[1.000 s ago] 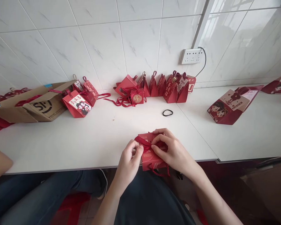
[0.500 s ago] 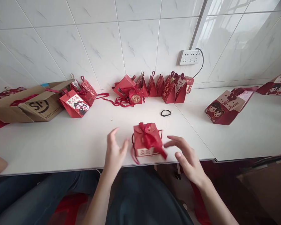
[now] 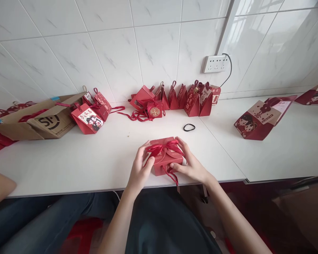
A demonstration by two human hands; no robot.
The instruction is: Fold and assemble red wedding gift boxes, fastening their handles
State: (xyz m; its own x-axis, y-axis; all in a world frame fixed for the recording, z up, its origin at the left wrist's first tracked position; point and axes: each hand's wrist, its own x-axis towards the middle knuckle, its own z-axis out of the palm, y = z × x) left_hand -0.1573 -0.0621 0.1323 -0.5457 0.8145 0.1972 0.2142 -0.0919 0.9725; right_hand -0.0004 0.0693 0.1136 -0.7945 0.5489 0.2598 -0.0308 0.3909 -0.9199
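A red gift box (image 3: 159,168) sits near the table's front edge, with a red ribbon bow (image 3: 164,146) on its top. A twisted red cord (image 3: 171,174) hangs from the side facing me. My left hand (image 3: 141,169) grips the box's left side, thumb at the near corner and fingers toward the back. On the other side my right hand (image 3: 189,164) holds it, thumb pressed on the front face and fingers over the back right corner.
Behind lie a black hair tie (image 3: 189,127) and a row of red gift boxes (image 3: 192,104) along the tiled wall. A cardboard box (image 3: 46,123) stands left, beside more gift boxes (image 3: 87,118). One larger gift box (image 3: 257,120) stands right. Another person's arm (image 3: 0,187) rests at the left edge.
Both hands have closed in from the sides onto the gift box. The box has turned, so its cord side now faces me and the bow lies crosswise.
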